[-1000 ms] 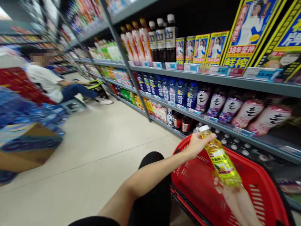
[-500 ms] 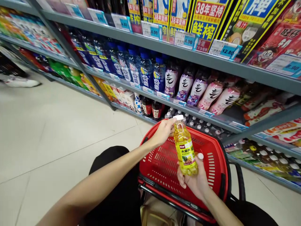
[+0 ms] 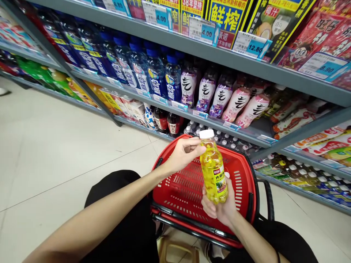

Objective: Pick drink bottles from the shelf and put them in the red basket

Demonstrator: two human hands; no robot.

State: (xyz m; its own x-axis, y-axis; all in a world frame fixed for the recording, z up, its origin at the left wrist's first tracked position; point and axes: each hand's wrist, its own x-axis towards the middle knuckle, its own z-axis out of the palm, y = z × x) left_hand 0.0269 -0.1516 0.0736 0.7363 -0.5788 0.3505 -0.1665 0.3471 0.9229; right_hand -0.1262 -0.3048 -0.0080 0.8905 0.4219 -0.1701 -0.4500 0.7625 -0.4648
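Note:
A clear plastic bottle (image 3: 212, 166) of yellow drink with pale chunks in it stands slightly tilted above a red shopping basket (image 3: 175, 208). It has a white cap, and its yellow label faces partly to the right. My right hand (image 3: 223, 208) is wrapped round the lower end from below. At the neck, just under the cap, the thumb and fingers of my left hand (image 3: 185, 155) close against the bottle's left side; some fingertips are hidden behind it. By my right thumb shows a small white round thing (image 3: 227, 175) that I cannot identify.
Shelves ahead hold blue-capped bottles (image 3: 172, 78), purple and pink bottles (image 3: 205, 91) and yellow-black cartons (image 3: 226, 22) above price tags. The basket's black handle (image 3: 268, 201) sticks out on the right. Below the basket is a tan stool (image 3: 178, 250); pale floor tiles (image 3: 68, 146) stretch left.
The bottle has turned, so its label now faces further right. My left hand's thumb has moved down from the cap to the neck. The view has shifted right and down.

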